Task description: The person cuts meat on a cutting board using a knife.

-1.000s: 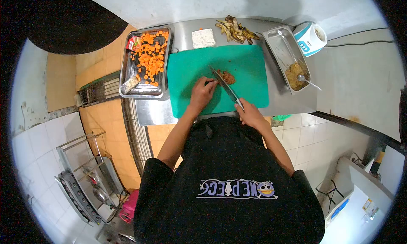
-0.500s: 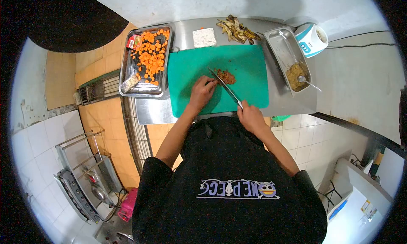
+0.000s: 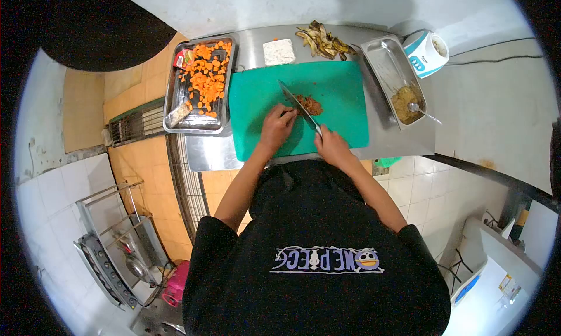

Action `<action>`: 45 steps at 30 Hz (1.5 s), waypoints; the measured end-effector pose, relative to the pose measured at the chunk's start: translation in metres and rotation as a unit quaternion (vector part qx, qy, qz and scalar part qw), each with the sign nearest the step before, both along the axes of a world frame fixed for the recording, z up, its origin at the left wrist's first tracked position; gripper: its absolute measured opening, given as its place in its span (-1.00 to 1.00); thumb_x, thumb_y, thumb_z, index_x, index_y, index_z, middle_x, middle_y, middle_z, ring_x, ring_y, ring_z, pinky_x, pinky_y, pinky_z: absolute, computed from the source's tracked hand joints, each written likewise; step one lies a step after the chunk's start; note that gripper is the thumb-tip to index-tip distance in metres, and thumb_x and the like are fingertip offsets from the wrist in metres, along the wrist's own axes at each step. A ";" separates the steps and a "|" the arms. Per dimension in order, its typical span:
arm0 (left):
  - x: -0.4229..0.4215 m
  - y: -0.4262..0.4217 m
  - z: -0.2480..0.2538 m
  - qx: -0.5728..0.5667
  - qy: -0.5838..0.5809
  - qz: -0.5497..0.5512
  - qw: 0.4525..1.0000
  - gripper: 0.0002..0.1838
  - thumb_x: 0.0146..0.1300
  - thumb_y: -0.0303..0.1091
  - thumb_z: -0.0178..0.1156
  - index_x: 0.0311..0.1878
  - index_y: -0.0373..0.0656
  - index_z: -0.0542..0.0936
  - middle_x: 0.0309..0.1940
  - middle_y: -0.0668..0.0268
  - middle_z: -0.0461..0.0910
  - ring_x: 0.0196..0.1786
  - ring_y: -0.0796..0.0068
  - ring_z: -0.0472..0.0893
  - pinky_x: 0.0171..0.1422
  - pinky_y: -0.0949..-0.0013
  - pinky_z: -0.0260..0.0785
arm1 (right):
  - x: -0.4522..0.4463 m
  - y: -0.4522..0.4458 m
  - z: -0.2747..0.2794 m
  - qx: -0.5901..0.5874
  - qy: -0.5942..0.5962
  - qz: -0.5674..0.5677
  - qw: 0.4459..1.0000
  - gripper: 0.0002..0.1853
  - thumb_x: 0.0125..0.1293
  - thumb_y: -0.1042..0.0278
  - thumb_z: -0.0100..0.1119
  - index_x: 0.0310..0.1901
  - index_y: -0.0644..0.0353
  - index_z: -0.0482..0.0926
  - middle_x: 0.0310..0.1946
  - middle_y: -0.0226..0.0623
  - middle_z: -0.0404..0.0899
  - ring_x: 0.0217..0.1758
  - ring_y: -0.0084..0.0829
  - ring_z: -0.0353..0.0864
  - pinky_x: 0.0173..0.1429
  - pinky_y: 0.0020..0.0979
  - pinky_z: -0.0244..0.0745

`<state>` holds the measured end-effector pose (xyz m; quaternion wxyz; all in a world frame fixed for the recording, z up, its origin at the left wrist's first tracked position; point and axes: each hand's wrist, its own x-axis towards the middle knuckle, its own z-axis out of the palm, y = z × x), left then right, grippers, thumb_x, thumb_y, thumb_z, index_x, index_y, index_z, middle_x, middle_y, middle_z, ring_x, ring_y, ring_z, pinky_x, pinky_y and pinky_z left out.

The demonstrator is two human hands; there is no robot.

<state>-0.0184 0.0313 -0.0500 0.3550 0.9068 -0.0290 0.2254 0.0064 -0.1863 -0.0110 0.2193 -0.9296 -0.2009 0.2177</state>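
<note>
Brown food point(image 3: 311, 106) — finely chopped, loose heap | right grip point(image 3: 331, 144): wrapped round knife point(image 3: 292, 96) | left grip point(image 3: 277, 126): can't say

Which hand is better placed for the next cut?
Probably the right hand: it grips the knife, which sits at the chopped brown food. The left hand is beside the knife but does not grip it.

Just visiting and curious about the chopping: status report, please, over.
Right hand gripping knife. Left hand close beside it, grip unclear. Brown chopped food heaped on green board. Only that left hand looks potentially in the way.
</note>
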 end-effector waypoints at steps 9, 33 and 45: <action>-0.001 0.001 -0.006 0.011 -0.001 0.000 1.000 -0.84 0.12 -0.49 0.43 -0.20 -0.13 0.74 -0.18 0.26 0.65 -0.11 0.18 0.67 -0.04 0.15 0.60 | 0.008 -0.015 0.049 0.043 0.111 0.034 0.992 -0.63 0.56 0.11 -0.02 -0.05 0.36 0.47 -0.33 0.30 0.59 -0.21 0.36 0.58 -0.10 0.22 0.43; 0.001 0.008 -0.004 0.033 0.010 -0.039 0.999 -0.81 0.15 -0.47 0.43 -0.15 -0.11 0.73 -0.15 0.23 0.66 -0.05 0.12 0.68 0.02 0.11 0.60 | 0.031 0.002 0.058 0.053 0.171 0.029 0.983 -0.62 0.51 0.11 -0.02 -0.01 0.35 0.47 -0.25 0.28 0.67 -0.15 0.33 0.67 -0.01 0.24 0.51; -0.002 0.008 -0.010 0.025 0.014 -0.021 0.999 -0.81 0.16 -0.43 0.44 -0.13 -0.07 0.74 -0.15 0.27 0.68 0.01 0.10 0.68 0.12 0.11 0.60 | -0.009 -0.009 0.049 -0.001 0.062 0.005 0.998 -0.63 0.51 0.11 0.01 0.04 0.31 0.45 -0.34 0.28 0.65 -0.26 0.32 0.67 -0.11 0.29 0.55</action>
